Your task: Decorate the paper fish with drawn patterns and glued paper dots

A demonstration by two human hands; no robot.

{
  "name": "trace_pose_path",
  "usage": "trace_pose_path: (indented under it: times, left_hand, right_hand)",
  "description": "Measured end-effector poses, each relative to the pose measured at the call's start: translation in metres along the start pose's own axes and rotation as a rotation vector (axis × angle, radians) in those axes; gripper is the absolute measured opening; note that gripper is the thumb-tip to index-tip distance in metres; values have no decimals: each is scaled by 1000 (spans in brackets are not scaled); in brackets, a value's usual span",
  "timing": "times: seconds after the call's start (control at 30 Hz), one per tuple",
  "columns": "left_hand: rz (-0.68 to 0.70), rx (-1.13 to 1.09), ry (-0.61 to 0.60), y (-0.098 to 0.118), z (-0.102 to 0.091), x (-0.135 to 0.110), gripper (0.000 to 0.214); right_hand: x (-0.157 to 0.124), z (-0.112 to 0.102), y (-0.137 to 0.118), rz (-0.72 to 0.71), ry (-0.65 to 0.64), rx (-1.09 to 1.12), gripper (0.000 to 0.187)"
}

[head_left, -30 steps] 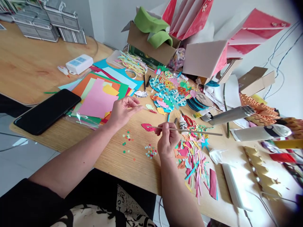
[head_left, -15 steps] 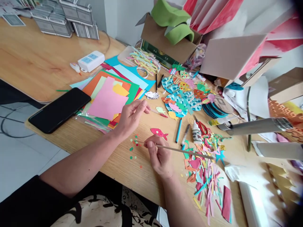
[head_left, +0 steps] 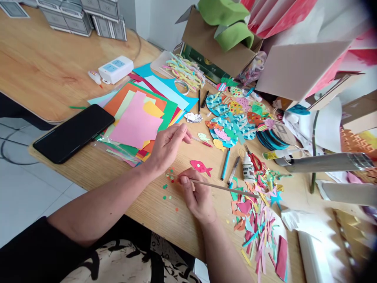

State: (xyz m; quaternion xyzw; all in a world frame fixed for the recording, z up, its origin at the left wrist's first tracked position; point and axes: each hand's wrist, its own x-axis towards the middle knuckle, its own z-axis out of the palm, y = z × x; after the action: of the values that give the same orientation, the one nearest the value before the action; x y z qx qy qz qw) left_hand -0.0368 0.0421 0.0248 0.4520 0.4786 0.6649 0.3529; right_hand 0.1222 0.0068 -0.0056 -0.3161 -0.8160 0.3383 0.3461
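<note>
My right hand point(head_left: 196, 194) is shut around a thin wooden stick point(head_left: 226, 188), whose far end reaches the paper scraps. Its fingertips sit just right of small coloured paper dots point(head_left: 168, 184). A red paper fish point(head_left: 200, 168) lies just above that hand, not touching it. My left hand point(head_left: 167, 147) hovers beside the coloured paper stack point(head_left: 135, 125), thumb and forefinger pinched together with nothing visible between them. Its fingertips point toward a small green paper fish point(head_left: 203, 136).
Paper fish on blue patterned circles point(head_left: 224, 131) lie beyond my hands. To the right are a glue bottle point(head_left: 248, 171), red-handled scissors point(head_left: 255, 162) and a heap of paper scraps point(head_left: 259, 224). A black phone point(head_left: 73, 133) lies left; a cardboard box point(head_left: 220, 51) stands behind.
My right hand has moved closer to me and toward the paper dots, and the stick now slants differently. My left hand has barely moved. The whole view has shifted as my head turned.
</note>
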Motion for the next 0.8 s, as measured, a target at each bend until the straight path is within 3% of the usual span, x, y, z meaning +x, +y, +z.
trace_pose_path:
  times: [0.1, 0.23, 0.33, 0.6, 0.8]
  left_hand:
    - [-6, 19, 3, -1, 0, 0, 46]
    - [17, 36, 4, -5, -1, 1, 44]
    - [61, 114, -37, -5, -1, 0, 43]
    - [459, 715, -671, -17, 7, -11, 38]
    - [482, 903, -758, -25, 6, -13, 23]
  right_hand:
    - [-3, -9, 2, 80, 212, 32, 17]
    - [-3, -30, 16, 182, 521, -89, 28]
    - [-2, -45, 33, 290, 623, -198, 30]
    - [1, -51, 53, 302, 535, -247, 31]
    - [5, -54, 47, 282, 506, -312, 31]
